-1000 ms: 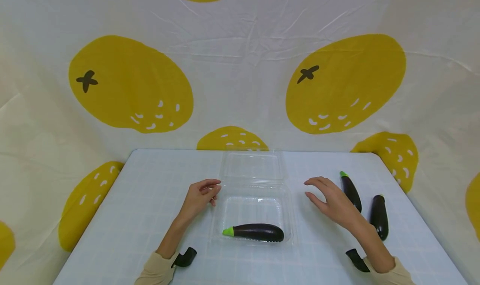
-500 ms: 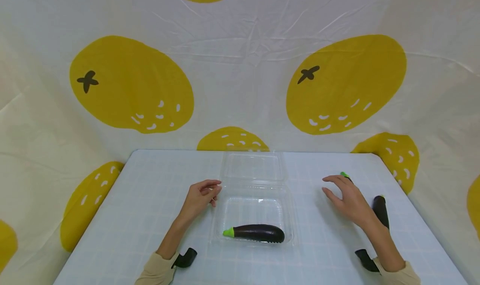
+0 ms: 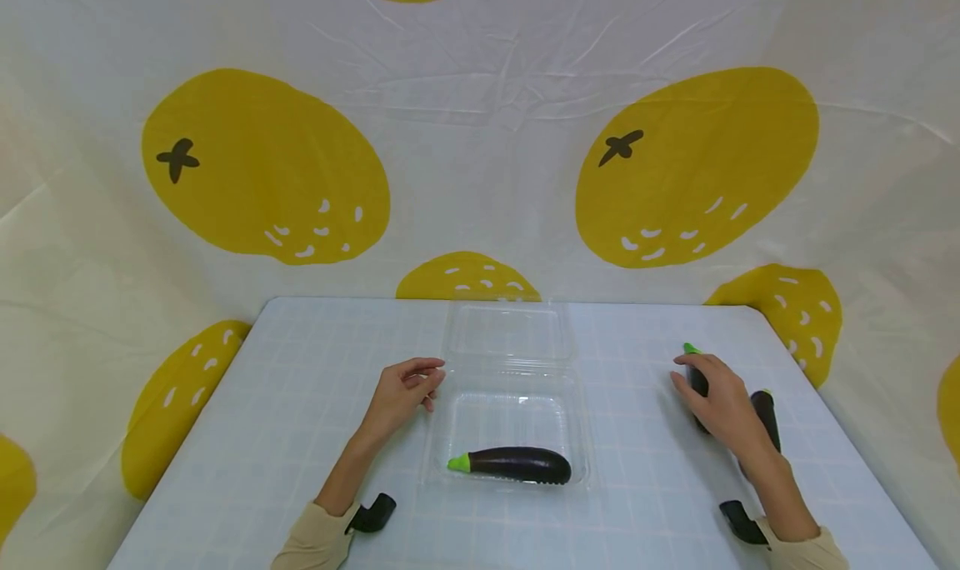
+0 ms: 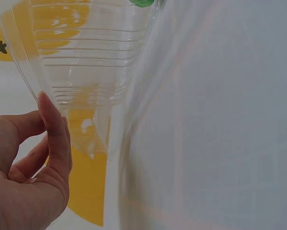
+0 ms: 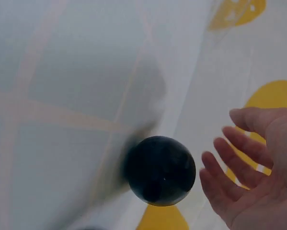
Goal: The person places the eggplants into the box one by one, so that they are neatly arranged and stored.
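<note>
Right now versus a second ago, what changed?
Right hand moved rightward to the farther loose eggplant; no grip or release visible. Unchanged: left hand at the left edge of the open container, boxed eggplant lying inside.

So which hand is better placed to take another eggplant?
Likely the right hand: empty and close to an eggplant outside the clear container, with the left hand at the container's left edge.

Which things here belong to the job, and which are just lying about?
Seemingly part of the job:
open clear container
eggplant inside it
second eggplant, by the right hand
third eggplant, behind the right wrist
left hand, at the container's edge

Just surroundings:
table
yellow-patterned cloth
black wrist pieces
</note>
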The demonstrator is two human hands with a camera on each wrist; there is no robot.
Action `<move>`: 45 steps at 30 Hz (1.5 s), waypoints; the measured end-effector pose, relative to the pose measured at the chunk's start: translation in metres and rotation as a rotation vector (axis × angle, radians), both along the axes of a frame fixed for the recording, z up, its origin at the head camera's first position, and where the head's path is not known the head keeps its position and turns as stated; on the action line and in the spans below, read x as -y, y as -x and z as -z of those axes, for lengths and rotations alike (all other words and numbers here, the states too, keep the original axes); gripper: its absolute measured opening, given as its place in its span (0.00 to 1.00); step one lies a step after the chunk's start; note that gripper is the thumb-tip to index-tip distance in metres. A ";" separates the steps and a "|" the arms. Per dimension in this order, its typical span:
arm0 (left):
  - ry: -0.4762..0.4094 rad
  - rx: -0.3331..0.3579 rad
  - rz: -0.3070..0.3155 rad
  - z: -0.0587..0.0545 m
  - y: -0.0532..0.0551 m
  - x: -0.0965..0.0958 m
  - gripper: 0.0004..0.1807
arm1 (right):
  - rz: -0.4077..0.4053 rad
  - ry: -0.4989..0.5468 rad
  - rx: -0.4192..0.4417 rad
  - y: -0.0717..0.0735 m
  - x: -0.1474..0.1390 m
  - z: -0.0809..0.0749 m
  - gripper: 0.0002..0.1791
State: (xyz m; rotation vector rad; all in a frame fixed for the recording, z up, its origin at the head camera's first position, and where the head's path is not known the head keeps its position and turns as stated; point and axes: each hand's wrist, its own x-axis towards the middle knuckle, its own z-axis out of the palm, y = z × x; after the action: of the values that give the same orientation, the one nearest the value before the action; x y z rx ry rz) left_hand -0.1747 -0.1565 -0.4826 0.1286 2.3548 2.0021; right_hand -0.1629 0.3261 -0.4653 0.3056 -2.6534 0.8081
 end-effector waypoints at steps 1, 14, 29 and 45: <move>0.001 0.000 0.000 0.000 0.000 0.000 0.17 | 0.007 0.006 0.002 -0.001 -0.001 0.001 0.15; 0.004 0.010 -0.008 0.001 0.002 0.000 0.16 | 0.080 -0.023 0.035 -0.005 -0.010 0.009 0.18; 0.001 0.012 -0.004 0.001 0.002 0.000 0.16 | 0.230 -0.098 0.124 -0.014 -0.010 0.013 0.25; 0.015 0.011 -0.014 0.000 0.000 -0.001 0.16 | 0.261 -0.103 0.223 -0.018 -0.011 0.008 0.31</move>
State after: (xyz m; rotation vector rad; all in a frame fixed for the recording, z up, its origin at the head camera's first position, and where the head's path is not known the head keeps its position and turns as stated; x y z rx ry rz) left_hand -0.1747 -0.1554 -0.4825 0.1002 2.3700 1.9861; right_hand -0.1451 0.3376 -0.4732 -0.1129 -2.8660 0.6558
